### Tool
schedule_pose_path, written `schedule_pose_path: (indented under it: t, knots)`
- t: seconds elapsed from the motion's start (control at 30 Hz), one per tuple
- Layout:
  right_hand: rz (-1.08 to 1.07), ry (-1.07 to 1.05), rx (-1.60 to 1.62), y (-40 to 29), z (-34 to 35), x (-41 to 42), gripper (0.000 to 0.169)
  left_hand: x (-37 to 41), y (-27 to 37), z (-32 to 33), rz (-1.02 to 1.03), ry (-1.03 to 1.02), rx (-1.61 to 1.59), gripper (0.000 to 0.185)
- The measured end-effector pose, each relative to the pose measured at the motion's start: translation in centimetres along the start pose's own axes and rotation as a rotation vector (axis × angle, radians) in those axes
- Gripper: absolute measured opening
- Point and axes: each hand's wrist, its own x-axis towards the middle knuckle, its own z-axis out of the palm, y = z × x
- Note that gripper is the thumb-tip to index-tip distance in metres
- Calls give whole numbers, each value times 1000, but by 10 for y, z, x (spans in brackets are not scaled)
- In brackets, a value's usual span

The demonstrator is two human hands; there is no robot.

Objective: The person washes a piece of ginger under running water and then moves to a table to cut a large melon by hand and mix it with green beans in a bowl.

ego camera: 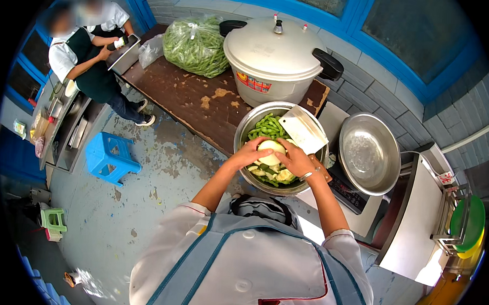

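Observation:
My left hand (pixel 249 153) and my right hand (pixel 297 159) together hold a pale, round vegetable piece (pixel 271 149) over a steel bowl (pixel 242 132). Long green bean pods (pixel 268 127) fill the far part of the bowl. Closer to me lie cut vegetable chunks (pixel 284 175) with pale flesh and green skin. A cleaver (pixel 305 129) rests across the right side of the bowl, its wooden handle (pixel 321 168) partly behind my right wrist. My fingers cover the edges of the held piece.
A lidded pressure cooker (pixel 273 51) and a plastic bag of green beans (pixel 196 48) stand on the worn brown table (pixel 181 90). An empty steel basin (pixel 369 154) sits above an induction cooker (pixel 351 198). Two people (pixel 89 55) stand far left, past a blue stool (pixel 111 157).

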Motion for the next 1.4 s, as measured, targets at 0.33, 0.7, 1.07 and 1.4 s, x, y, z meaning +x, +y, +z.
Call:
schedule_pose_path:
  t: [0.33, 0.7, 1.07, 1.4]
  knots:
    - [-101, -29, -233, 4, 34, 10, 28, -24, 45, -1, 63, 65, 255, 45]
    - [-54, 203, 37, 0, 58, 12, 29, -25, 41, -11, -44, 72, 198, 34]
    - [84, 67, 241, 21, 73, -12, 30, -39, -9, 7, -139, 67, -167, 32]
    - [58, 213, -134, -21, 43, -8, 24, -31, 62, 6, 30, -23, 254, 30]
